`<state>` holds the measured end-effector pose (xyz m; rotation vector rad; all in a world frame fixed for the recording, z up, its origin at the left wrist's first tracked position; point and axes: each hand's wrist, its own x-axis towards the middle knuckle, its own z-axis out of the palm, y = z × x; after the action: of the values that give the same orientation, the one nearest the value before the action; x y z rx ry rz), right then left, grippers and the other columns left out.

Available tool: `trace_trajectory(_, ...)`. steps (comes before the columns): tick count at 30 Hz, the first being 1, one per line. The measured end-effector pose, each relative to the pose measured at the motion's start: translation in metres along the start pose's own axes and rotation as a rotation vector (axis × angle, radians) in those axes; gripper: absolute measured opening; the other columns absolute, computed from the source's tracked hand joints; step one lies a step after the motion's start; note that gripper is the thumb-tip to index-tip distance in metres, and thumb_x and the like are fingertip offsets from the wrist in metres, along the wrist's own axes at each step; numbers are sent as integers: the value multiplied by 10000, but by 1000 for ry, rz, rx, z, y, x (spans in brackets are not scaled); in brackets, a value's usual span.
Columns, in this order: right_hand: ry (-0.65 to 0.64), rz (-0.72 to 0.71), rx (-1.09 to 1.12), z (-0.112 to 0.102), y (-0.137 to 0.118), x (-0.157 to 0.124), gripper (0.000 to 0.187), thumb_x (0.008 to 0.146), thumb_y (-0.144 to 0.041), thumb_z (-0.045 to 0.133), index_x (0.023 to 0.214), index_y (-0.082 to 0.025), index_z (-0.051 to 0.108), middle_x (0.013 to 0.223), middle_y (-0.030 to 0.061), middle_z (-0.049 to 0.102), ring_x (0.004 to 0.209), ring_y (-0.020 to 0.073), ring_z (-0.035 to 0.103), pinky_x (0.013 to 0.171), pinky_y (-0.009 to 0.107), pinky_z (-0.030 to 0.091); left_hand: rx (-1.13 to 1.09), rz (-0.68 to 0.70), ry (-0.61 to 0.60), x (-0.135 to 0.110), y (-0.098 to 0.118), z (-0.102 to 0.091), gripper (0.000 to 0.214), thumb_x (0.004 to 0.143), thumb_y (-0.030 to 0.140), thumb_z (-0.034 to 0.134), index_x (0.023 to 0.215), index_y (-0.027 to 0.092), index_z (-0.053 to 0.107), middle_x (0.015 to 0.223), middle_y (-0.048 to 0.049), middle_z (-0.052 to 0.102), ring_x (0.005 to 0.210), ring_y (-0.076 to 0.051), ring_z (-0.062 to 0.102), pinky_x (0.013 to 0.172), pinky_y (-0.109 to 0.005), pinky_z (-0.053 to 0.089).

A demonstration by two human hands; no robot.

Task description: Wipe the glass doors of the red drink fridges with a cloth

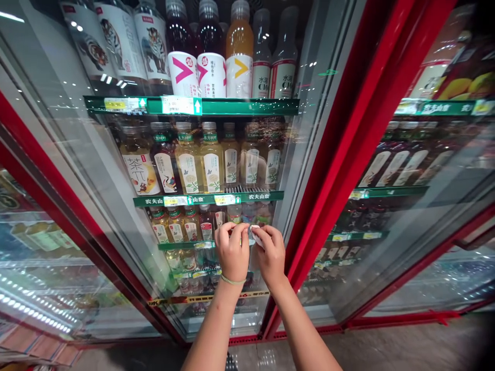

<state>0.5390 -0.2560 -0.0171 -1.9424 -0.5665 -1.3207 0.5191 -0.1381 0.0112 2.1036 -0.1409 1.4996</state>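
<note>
My left hand (233, 252) is raised in front of the glass-fronted drinks cooler, its fingers curled and pinched together. Beside it, my right hand (270, 251) pinches a small crumpled white piece (255, 233), which looks like tissue or paper. The left fingertips come close to this piece, but whether they grip part of it is hidden. A thin light-green band (233, 281) circles my left wrist. Behind the hands, bottled drinks (191, 226) stand in rows on a lower shelf, partly covered by my fingers.
Tea bottles (212, 159) fill the middle shelf, and larger bottles (240, 51) the top one. Green shelf edges carry price tags (180, 105). A red door frame (344, 139) slants past my right hand; another cooler section with bottles (402, 154) lies beyond. Grey floor (371, 345) shows below.
</note>
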Motion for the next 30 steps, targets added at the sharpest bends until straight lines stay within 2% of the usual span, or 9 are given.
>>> trace_trajectory(2,18,-19,-49,-3,5,1,400,928,-50,514,1219,-258,691,1040,71,642,967,196,626,822,354,571,0,3,-3,-1,3,3,143,960,179,621,1002,229,748,993,-60,585,924,-192,543,866,-339,461)
trace_trajectory(6,139,2,-82,-8,13,4,429,937,-58,507,1280,-259,666,1066,82,641,985,198,630,842,361,567,3,10,6,-3,9,8,140,955,178,634,989,237,756,986,-62,588,915,-194,537,865,-342,447)
trace_trajectory(10,84,-57,-164,-12,16,0,398,937,-76,522,1244,-267,688,1027,70,686,916,193,632,806,346,534,27,6,22,-5,13,12,133,953,200,645,986,249,764,988,-65,597,925,-200,539,872,-350,436)
trace_trajectory(15,182,-26,-274,-18,20,1,358,941,-60,543,1207,-252,684,1032,73,708,919,196,623,811,347,485,31,17,26,-8,19,18,119,936,195,675,986,249,768,988,-65,601,929,-202,529,884,-349,421)
trace_trajectory(19,121,-82,-265,-22,23,3,326,937,-71,588,1196,-248,678,1033,62,726,886,186,622,791,333,477,23,15,18,-9,25,22,117,933,192,679,985,244,771,981,-66,602,920,-201,522,882,-348,420)
trace_trajectory(24,203,-46,-298,-25,29,0,352,938,-70,570,1218,-256,673,996,64,716,924,194,639,806,344,481,34,21,27,-10,30,27,121,930,198,682,978,257,776,982,-63,597,915,-202,518,886,-348,419)
trace_trajectory(30,159,-59,-400,-31,33,-4,289,934,-96,607,1160,-256,691,880,38,710,845,190,598,771,345,424,34,30,17,-13,34,31,136,923,192,687,985,268,781,1002,-67,599,927,-207,517,893,-355,412)
